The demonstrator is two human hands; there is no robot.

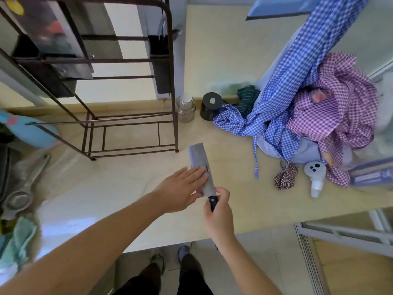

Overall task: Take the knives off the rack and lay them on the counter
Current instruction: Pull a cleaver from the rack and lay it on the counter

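My right hand has its grip closed around the dark handle of the cleaver, which lies flat on the pale worktop just in front of the dark metal rack, blade pointing away from me. My left hand is open, fingers spread, resting flat on the blade near the handle and grasping nothing. A glass jar and a black canister stand beside the rack, checked cloths heaped to the right.
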